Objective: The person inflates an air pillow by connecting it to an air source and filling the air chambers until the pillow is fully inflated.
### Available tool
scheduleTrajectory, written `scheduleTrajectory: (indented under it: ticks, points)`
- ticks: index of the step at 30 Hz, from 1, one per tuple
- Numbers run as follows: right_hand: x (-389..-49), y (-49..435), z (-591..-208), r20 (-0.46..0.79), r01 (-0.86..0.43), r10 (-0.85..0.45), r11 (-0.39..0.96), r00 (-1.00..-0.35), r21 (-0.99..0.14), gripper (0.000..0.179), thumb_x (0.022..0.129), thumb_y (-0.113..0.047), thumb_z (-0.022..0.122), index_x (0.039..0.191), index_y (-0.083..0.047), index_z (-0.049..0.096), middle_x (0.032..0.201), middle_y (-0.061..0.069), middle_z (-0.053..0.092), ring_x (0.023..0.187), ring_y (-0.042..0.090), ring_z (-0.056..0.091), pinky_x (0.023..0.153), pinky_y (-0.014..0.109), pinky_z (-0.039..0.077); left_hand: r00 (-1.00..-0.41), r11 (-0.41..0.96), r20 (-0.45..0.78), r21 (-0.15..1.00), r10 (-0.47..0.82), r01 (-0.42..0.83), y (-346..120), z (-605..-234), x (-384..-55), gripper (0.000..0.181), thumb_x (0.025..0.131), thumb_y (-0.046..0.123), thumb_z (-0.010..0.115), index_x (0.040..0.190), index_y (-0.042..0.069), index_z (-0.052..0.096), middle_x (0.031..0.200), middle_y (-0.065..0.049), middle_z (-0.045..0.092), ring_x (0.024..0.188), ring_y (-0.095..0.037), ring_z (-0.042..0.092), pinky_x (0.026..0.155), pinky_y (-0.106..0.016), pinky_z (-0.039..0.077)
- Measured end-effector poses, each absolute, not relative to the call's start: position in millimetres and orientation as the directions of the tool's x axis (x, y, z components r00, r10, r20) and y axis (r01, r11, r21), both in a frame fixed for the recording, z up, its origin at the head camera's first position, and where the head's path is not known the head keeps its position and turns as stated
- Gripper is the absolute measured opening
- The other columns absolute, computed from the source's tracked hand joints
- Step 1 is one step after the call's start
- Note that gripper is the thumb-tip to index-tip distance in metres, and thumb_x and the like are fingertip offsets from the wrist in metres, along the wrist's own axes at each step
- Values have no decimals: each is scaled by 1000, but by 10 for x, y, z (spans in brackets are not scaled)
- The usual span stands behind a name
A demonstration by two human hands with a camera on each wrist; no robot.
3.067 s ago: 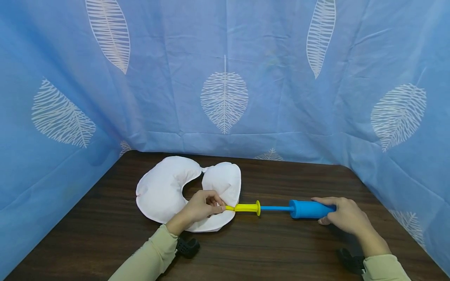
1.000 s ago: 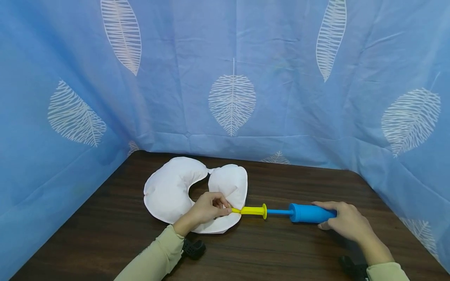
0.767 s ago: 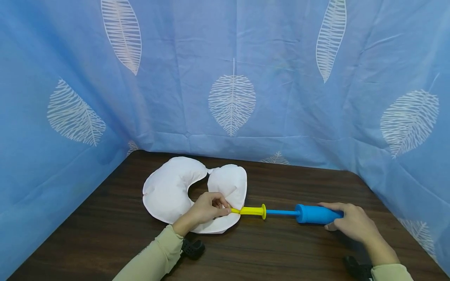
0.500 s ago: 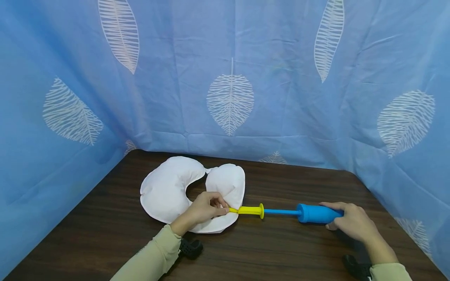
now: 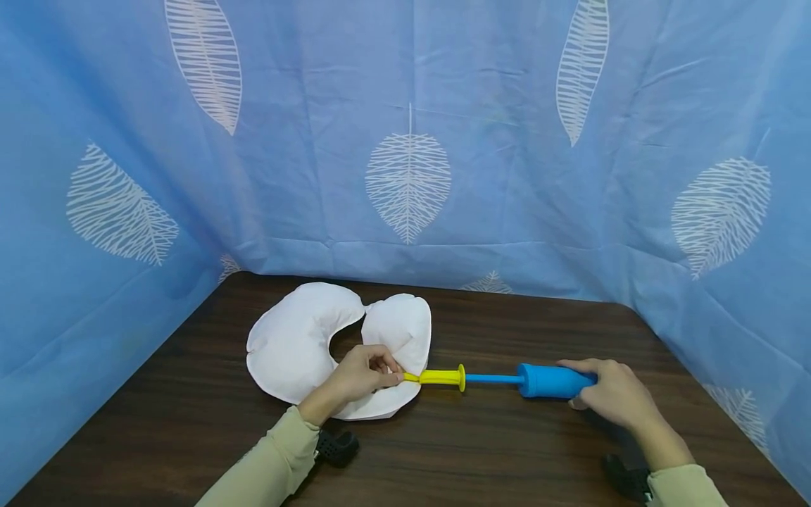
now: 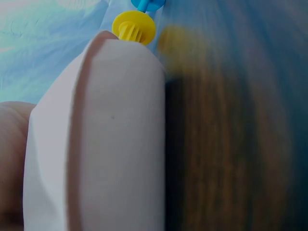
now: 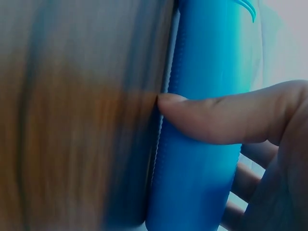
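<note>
A white U-shaped inflatable neck pillow [image 5: 291, 345] lies puffed up on the table. At its near right end my left hand [image 5: 357, 380] pinches the yellow nozzle tip of a hand pump, right at the fabric; the valve itself is hidden. The pump's yellow part [image 5: 442, 377] ends in a round flange [image 6: 134, 27]. From there a thin blue rod [image 5: 491, 378] runs to the blue barrel [image 5: 551, 381], with part of the rod exposed. My right hand [image 5: 621, 394] grips the barrel's far end, thumb [image 7: 207, 115] across one side and fingers round the other.
The dark wood-grain table [image 5: 481, 451] carries the pillow and pump. A blue curtain [image 5: 494, 162] with white leaf prints stands along its back and sides. Black wrist-camera mounts [image 5: 338, 448] sit below both wrists.
The barrel slid right, away from the yellow flange, with my right hand, then came slightly back left. My left hand keeps its pinch at the pillow. The head view has shifted a little.
</note>
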State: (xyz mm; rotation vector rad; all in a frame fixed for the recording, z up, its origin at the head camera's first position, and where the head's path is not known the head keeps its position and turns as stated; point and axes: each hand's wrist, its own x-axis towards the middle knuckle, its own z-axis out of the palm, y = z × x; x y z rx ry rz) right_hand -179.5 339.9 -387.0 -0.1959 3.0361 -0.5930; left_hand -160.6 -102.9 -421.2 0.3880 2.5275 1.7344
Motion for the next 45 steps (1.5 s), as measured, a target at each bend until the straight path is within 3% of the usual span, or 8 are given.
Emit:
scheduleTrajectory:
  ticks: [5, 13, 18, 24, 38, 45]
  points:
    - [-1762, 3131, -3865, 5, -173, -185, 911, -983, -375, 71, 78, -18, 90, 146, -16, 69, 147, 34, 61, 131, 62, 57, 89, 69, 54, -967, 347, 86, 923, 238, 168, -1032, -4229, -1616, 13, 88, 8, 85, 89, 4, 73, 77, 1, 60, 70, -11, 52, 63, -21, 43]
    - [-1642, 2757, -3878, 50, -292, -293, 898, -955, -329, 67, 82, -24, 92, 146, -21, 69, 138, 24, 71, 124, 51, 64, 88, 65, 56, -963, 371, 84, 912, 255, 178, -1010, -4222, -1624, 10, 91, 9, 83, 89, 7, 74, 76, 2, 59, 66, -12, 53, 61, -22, 44]
    - [-1620, 2695, -3876, 47, -290, -289, 907, -956, -305, 67, 83, -29, 92, 146, -24, 69, 139, 23, 70, 124, 50, 64, 87, 65, 56, -960, 372, 92, 909, 263, 189, -1012, -4214, -1620, 10, 91, 10, 84, 89, 7, 74, 77, 1, 60, 67, -13, 54, 62, -22, 45]
    - [-1650, 2797, -3863, 22, -259, -264, 919, -964, -297, 67, 85, -34, 91, 148, -26, 68, 144, 25, 67, 129, 54, 61, 84, 64, 57, -955, 357, 97, 913, 279, 197, -1007, -4226, -1632, 11, 91, 10, 84, 89, 6, 74, 77, 1, 61, 69, -12, 55, 62, -21, 46]
    - [-1802, 3391, -3835, -20, -160, -177, 929, -984, -334, 73, 83, -25, 89, 151, -16, 64, 149, 38, 56, 129, 64, 56, 80, 68, 55, -955, 360, 126, 907, 267, 220, -1001, -4233, -1634, 13, 90, 10, 86, 88, 5, 74, 78, 0, 60, 72, -13, 54, 64, -21, 44]
    - [-1820, 3554, -3838, -35, -120, -140, 933, -989, -340, 76, 84, -30, 89, 153, -14, 61, 150, 42, 52, 127, 65, 55, 80, 65, 54, -955, 360, 129, 906, 266, 223, -1003, -4229, -1632, 12, 89, 9, 85, 87, 5, 75, 78, 0, 61, 72, -13, 54, 64, -21, 44]
